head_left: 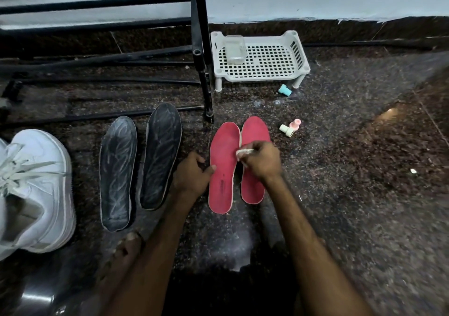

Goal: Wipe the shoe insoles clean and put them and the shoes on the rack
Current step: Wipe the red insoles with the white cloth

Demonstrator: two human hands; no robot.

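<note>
Two red insoles lie side by side on the dark floor, the left one point(223, 167) and the right one point(254, 184). My right hand point(261, 159) pinches a small white wipe point(244, 151) against the seam between them. My left hand point(193, 173) grips the left edge of the left red insole, thumb on top. Two dark grey insoles point(117, 172) point(161, 155) lie to the left. A white sneaker point(36, 189) stands at the far left. The black metal rack point(97, 26) stands behind.
A white perforated plastic tray point(261, 60) with a clear container point(234, 49) stands right of the rack post point(201, 48). Small plastic connector pieces, one teal point(284, 89) and a cream and pink pair point(290, 127), lie near it. My bare foot point(121, 255) is at bottom left.
</note>
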